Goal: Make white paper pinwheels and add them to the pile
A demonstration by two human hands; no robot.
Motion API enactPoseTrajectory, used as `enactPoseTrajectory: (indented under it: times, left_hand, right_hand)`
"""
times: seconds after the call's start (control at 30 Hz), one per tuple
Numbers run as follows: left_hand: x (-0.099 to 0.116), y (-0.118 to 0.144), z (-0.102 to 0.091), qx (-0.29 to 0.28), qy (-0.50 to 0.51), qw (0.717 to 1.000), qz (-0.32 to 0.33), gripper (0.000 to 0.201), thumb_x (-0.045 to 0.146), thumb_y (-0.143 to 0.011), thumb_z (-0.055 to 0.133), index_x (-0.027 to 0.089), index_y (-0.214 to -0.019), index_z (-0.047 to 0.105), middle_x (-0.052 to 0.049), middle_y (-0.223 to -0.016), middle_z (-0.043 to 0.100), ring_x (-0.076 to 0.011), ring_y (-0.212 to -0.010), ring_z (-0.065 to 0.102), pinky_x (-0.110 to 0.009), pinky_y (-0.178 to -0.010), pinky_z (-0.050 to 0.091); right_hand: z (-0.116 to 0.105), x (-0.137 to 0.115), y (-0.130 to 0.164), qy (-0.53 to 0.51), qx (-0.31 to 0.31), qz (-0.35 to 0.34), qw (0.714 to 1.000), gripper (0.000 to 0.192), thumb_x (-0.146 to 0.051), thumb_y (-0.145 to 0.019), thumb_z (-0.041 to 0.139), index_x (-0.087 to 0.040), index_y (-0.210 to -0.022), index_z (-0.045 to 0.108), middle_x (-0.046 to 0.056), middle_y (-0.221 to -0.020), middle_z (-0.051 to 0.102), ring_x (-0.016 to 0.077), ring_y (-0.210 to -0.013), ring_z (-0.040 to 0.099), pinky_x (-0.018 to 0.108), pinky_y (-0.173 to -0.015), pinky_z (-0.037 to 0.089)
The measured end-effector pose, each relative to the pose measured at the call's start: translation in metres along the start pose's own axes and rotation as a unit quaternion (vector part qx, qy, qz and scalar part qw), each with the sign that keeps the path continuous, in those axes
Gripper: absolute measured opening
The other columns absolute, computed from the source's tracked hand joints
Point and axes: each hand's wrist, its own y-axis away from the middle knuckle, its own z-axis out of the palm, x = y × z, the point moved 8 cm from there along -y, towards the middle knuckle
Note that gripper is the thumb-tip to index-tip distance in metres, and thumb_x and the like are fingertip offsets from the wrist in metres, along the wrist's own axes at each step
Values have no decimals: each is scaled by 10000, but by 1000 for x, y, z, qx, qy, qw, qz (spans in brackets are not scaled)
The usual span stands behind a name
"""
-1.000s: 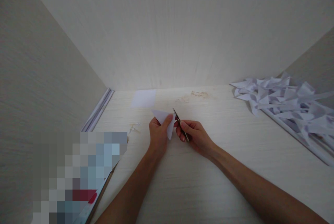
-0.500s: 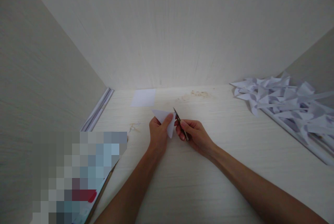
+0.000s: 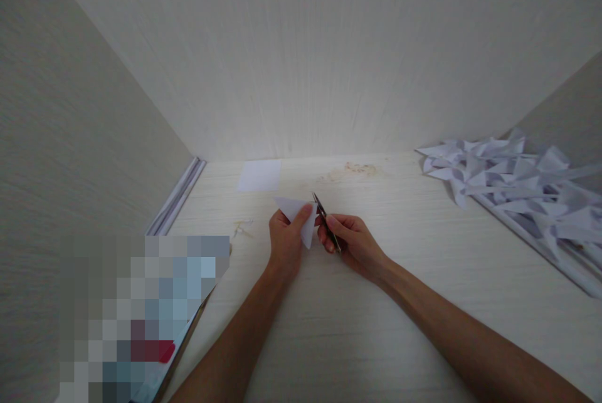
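Note:
My left hand (image 3: 288, 232) is closed on a piece of white paper (image 3: 292, 207) folded to a triangle, its thumb flat on top. One corner points up to the left and another points down. Just to the right, my right hand (image 3: 355, 241) is closed round slim dark snips (image 3: 322, 207), whose two narrow tips point up and to the left. The tips are slightly apart, close by the paper's right corner. Whether the blades touch the paper I cannot tell. Beyond my left hand, a flat white paper square (image 3: 259, 175) lies near the back wall.
White paper pinwheels (image 3: 508, 177) lie heaped at the right, over rolled paper sticks (image 3: 531, 237). More paper rolls (image 3: 176, 197) lie along the left wall. A pixelated item with a red patch (image 3: 166, 351) is at the lower left. Brownish stains mark the tabletop (image 3: 357, 328).
The snips' tips look a little farther apart than before. Both hands and the folded paper have stayed in nearly the same place.

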Motion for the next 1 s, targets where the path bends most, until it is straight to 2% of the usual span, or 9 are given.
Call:
enactPoseTrajectory:
  times: [1.0]
  left_hand:
    - [3, -1, 0, -1, -3, 1000, 5, 217, 273, -548, 701, 106, -663, 624, -44, -653, 654, -127, -584, 573, -255, -585, 423]
  right_hand:
    - [-1, -3, 2, 40, 5, -9, 999, 262, -381, -646, 658, -120, -664, 646, -13, -498, 550, 52, -401, 422, 221, -409, 257]
